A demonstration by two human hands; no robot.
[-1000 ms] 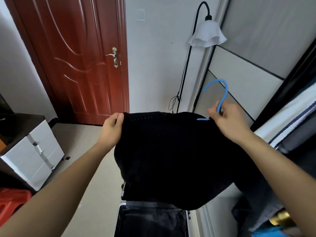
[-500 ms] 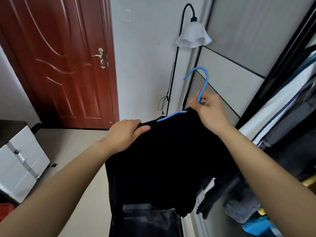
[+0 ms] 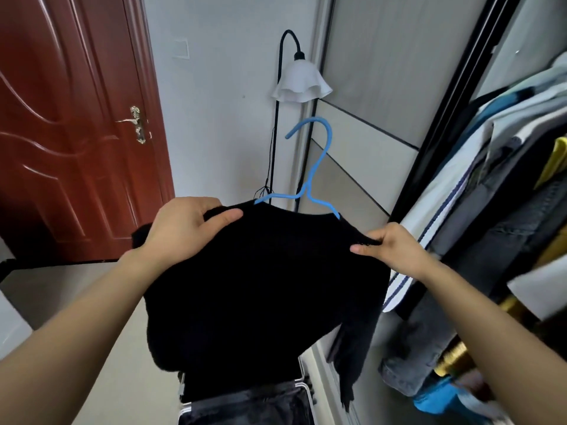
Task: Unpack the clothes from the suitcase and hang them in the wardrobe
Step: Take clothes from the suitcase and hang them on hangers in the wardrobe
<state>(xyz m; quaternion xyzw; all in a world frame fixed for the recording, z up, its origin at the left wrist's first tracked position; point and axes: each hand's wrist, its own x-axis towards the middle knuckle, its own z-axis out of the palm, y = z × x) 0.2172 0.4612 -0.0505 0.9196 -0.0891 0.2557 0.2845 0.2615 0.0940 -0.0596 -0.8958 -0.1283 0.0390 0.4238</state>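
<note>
A black knitted sweater (image 3: 260, 286) hangs on a thin blue wire hanger (image 3: 306, 192), held up in the air in front of the person, above an open dark-lined suitcase with a silver frame (image 3: 245, 406) that lies on the pale floor (image 3: 76, 286). The hanger's two arms run into the neck opening and its hook stands free above the collar, held by neither hand. The left hand (image 3: 181, 228) has its grip closed over the sweater's left shoulder, fingers curled over the top edge and thumb laid along the near side of the fabric. The right hand (image 3: 395, 250) has its grip pinched on the edge of the right shoulder, thumb and fingertips pressed together on the knit. One sleeve dangles down at the right side, beside the suitcase. To the right stands the open wardrobe with a black frame (image 3: 445, 118), and a row of hanging clothes (image 3: 491, 210) in white, grey, blue and yellow fills it; the sweater is just beside them but outside the wardrobe. Behind the hanger stands a black floor lamp with a white frilled shade (image 3: 300, 82). On the left is a red-brown wooden door (image 3: 70, 133) with a brass handle (image 3: 136, 124).
</note>
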